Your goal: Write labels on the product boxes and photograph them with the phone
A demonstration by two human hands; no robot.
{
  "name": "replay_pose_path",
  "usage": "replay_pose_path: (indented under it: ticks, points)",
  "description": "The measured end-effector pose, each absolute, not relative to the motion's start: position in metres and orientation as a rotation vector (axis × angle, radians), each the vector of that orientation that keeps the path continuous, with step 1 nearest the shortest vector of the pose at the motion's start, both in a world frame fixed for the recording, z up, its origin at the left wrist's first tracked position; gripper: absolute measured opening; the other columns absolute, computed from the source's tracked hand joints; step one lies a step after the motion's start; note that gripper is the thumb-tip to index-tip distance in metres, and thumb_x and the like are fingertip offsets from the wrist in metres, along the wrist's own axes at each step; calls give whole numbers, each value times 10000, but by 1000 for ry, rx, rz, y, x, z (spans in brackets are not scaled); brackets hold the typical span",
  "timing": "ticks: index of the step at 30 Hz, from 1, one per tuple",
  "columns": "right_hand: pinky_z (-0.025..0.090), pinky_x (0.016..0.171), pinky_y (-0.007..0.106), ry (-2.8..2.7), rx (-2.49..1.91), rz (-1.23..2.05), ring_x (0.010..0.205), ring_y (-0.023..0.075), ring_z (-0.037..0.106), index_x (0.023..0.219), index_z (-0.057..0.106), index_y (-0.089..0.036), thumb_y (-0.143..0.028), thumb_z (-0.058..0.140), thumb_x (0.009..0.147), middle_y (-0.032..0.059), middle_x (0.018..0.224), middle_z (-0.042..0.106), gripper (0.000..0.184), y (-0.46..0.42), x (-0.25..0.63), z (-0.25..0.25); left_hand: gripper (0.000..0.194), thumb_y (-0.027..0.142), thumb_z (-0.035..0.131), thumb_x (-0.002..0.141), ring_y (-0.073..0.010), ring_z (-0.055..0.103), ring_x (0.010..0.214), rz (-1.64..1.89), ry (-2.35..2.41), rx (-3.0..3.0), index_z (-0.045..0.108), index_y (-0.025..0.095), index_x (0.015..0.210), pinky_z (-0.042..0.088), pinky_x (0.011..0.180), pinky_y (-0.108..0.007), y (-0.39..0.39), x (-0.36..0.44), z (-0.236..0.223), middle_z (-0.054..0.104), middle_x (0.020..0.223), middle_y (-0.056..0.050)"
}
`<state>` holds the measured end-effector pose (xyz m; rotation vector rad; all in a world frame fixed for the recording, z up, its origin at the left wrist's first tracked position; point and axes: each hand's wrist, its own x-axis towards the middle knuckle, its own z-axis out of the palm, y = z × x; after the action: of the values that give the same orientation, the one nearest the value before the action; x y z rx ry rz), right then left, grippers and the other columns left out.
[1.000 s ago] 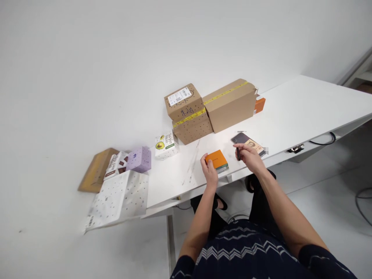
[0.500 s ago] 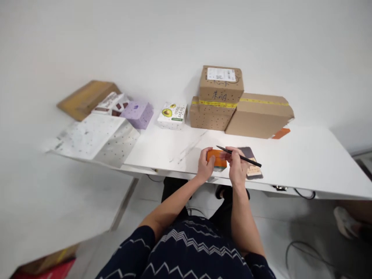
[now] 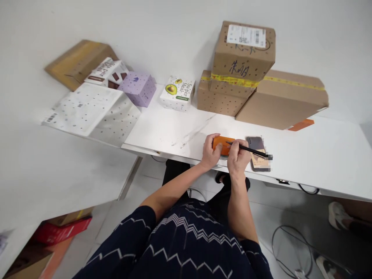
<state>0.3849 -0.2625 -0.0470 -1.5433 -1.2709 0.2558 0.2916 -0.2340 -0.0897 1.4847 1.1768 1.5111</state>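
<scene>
Tabletop (image 3: 334, 155), white and long, runs across the scene from left to right, with dark scuffs on its surface left of centre. Largest on it is a long plain carton (image 3: 281, 102) at the far right, a strip of yellow tape along its top. Just left of that sits a tall spotted carton (image 3: 244, 60), bearing a white shipping label, blue-black handwriting and a yellow tape band; a lower spotted carton (image 3: 216, 101) stands beside and partly behind it. At the left end lies a white spotted package (image 3: 84, 106), and beyond it, at the far left, leans a brown carton (image 3: 84, 58). Near these are a purple box (image 3: 138, 89) and a white box with chocolate pieces (image 3: 106, 73) printed on it. A white box with avocado pictures (image 3: 178, 95) stands alone between the purple box and the cartons. An orange carton (image 3: 302, 124) shows only partly, behind the long plain carton.

At the near edge, the left hand (image 3: 210, 152) is curled around the left side of a small orange box (image 3: 221, 140), its thumb on top. The right hand (image 3: 238, 157) pinches a black pen (image 3: 252, 150), whose tip points at the box top; whether it touches cannot be told. A dark phone (image 3: 257, 144) lies just right of that hand, partly behind the pen.
</scene>
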Motion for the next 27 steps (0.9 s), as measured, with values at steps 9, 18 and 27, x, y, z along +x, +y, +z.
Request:
replay_pose_path:
  ticks: [9,18,27]
  points:
    - [452,633,284,-1395,-1534,211,646,149,574,853,534,-204,-373,372,945,13,729,591,252,-259,388,-51,240,291,498,852,-202,564,1057,1513,1174,1488,511,224,1082,463,940,-386,-232,295,-93,587,1100,-75]
    - [463,646,289,-1412,-1561,216,663,140,577,847,508,-206,-401,336,958,13,741,572,282,-258,386,-50,254,346,496,885,-203,555,1082,1515,1148,1468,507,227,1109,449,944,-386,-231,295,-96,580,1121,-65]
    - [473,632,290,-1476,-1601,185,665,141,585,815,481,-209,-366,347,942,21,742,576,242,-255,384,-44,249,350,495,884,-200,580,1046,1531,1166,1478,515,226,1099,484,912,-382,-231,295,-97,597,1106,-67]
